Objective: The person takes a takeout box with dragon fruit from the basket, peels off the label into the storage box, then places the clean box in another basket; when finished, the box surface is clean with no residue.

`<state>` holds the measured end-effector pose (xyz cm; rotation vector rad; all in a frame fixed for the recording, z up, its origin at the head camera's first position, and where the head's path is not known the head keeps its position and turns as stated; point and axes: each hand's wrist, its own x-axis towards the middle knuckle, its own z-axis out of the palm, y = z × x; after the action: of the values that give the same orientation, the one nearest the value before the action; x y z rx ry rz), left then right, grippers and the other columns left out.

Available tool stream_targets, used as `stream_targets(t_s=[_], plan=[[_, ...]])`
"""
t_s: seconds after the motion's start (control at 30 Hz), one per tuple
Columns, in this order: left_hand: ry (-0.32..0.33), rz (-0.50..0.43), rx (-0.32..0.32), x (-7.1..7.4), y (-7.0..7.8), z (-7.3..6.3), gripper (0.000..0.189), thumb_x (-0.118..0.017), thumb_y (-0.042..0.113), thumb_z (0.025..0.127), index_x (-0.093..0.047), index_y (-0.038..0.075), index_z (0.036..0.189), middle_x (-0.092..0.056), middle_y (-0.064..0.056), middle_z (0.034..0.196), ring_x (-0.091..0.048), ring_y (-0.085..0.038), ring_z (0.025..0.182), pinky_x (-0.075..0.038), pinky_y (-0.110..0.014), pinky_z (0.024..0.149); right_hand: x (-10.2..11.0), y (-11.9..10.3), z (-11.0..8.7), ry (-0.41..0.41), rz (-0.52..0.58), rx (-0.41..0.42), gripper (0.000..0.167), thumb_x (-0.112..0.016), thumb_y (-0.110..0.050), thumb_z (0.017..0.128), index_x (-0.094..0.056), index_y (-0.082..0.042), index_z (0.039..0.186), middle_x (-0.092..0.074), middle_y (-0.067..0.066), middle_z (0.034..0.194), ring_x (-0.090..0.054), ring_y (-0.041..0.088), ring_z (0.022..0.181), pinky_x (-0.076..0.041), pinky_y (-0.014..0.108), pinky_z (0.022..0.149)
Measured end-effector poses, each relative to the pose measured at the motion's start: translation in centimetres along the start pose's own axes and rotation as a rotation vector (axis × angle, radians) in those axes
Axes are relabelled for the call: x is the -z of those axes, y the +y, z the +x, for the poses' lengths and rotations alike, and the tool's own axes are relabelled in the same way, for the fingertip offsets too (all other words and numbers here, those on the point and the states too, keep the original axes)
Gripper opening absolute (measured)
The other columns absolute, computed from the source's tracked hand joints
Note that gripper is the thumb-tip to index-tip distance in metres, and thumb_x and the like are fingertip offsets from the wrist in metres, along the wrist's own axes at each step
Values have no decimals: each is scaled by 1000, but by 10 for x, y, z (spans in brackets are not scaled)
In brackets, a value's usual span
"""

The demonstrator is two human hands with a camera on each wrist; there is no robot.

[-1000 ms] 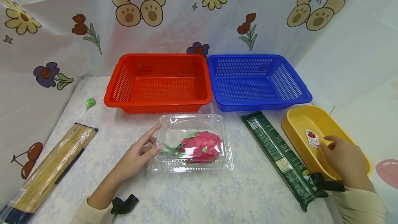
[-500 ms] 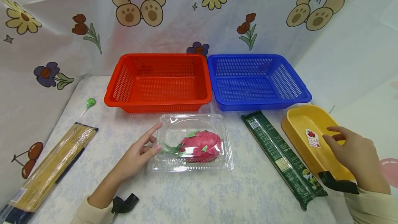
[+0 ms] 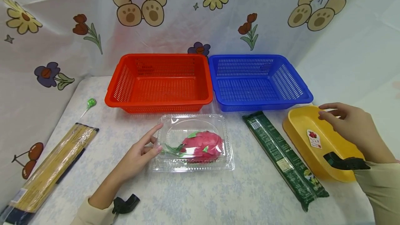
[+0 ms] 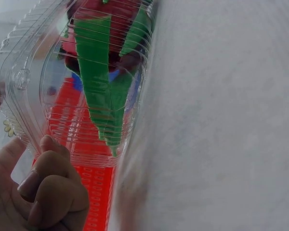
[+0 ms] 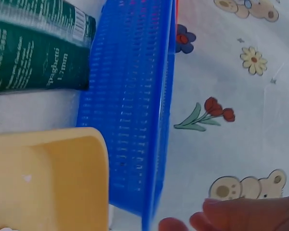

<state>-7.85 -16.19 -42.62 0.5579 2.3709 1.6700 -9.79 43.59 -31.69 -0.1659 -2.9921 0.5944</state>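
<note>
My left hand point(image 3: 142, 150) rests at the left edge of a clear plastic clamshell box point(image 3: 229, 162). Its thumb and index finger spread along that edge, and the other fingers curl beneath. Inside the box lies a pink dragon fruit point(image 3: 206, 145) with green leaf tips, also seen through the ribbed wall in the left wrist view. My right hand point(image 3: 354, 126), fingers loosely bent and holding nothing, hovers over the right rim of a yellow tray point(image 3: 295, 124). On the tray's inner wall sits a small white label point(image 3: 314, 139) with a red fruit picture.
Along the back wall stand a red basket point(image 3: 162, 106) and a blue basket point(image 3: 265, 107), side by side. A green spaghetti packet point(image 3: 282, 155) slants left of the tray. On the far left lie a pack of yellow noodles point(image 3: 54, 167) and a green lollipop point(image 3: 91, 102).
My right hand has drawn back from the label inside the tray, moving up and right to the tray's far rim. The left hand and the box have stayed put.
</note>
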Motion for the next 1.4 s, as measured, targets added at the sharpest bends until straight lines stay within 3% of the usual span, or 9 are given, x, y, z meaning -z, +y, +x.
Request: stream_targets(t_s=[0.13, 0.23, 0.33, 0.57, 0.83, 0.97, 1.17, 1.4], plan=[[-1, 1, -2, 0, -1, 0, 66, -63, 19, 103, -32, 36, 159, -48, -13, 104, -34, -6, 53, -35, -30, 51, -3, 12, 15, -67, 156, -98, 59, -50, -49, 105, -52, -3, 142, -73, 9, 104, -56, 26, 77, -50, 26, 59], [-3, -3, 3, -1, -1, 1, 66, -63, 19, 103, -32, 38, 159, -48, -13, 103, -34, -7, 53, -35, -31, 51, -8, 21, 23, -87, 269, -130, 64, -51, -53, 104, -48, -4, 146, -70, -14, 94, -59, 24, 73, -52, 25, 63], [-4, -3, 9, -1, -1, 1, 66, -63, 20, 103, -33, 38, 159, -49, -13, 103, -35, -7, 53, -36, -30, 51, -13, 27, 30, -102, 366, -151, 68, -54, -53, 102, -44, -4, 149, -68, -25, 88, -62, 22, 70, -52, 24, 64], [0, 5, 3, -3, -2, 1, 67, -64, 19, 103, -33, 37, 159, -49, -12, 100, -35, -6, 53, -35, -30, 52, -30, 31, 44, -112, 577, -220, 68, -57, -48, 102, -40, -8, 153, -71, -21, 89, -60, 17, 63, -50, 24, 60], [2, 3, -18, -2, -1, 2, 68, -64, 17, 102, -32, 36, 159, -47, -4, 74, -34, -9, 56, -34, -31, 51, -44, 30, 51, -85, 1081, -303, 52, -72, -35, 95, -50, -16, 137, -76, -5, 92, -58, 14, 62, -53, 22, 61], [2, -6, -23, -2, 0, 1, 68, -64, 16, 102, -32, 35, 160, -46, -3, 73, -33, -9, 56, -33, -31, 51, -49, 26, 52, -48, 1241, -309, 50, -75, -30, 92, -50, -15, 133, -76, -1, 93, -58, 14, 61, -52, 22, 60], [7, 4, -32, -2, 0, 1, 68, -64, 16, 102, -32, 35, 160, -45, -2, 72, -33, -8, 56, -33, -31, 51, -51, 24, 52, -55, 1330, -308, 50, -74, -24, 93, -48, -17, 136, -75, 0, 96, -55, 14, 61, -47, 22, 57], [17, 12, -18, -2, 3, 1, 69, -65, 17, 102, -32, 36, 159, -47, -3, 73, -34, -8, 55, -34, -31, 51, -53, 23, 56, -49, 1345, -327, 50, -75, -25, 93, -50, -19, 135, -75, -1, 95, -51, 14, 56, -45, 23, 53]])
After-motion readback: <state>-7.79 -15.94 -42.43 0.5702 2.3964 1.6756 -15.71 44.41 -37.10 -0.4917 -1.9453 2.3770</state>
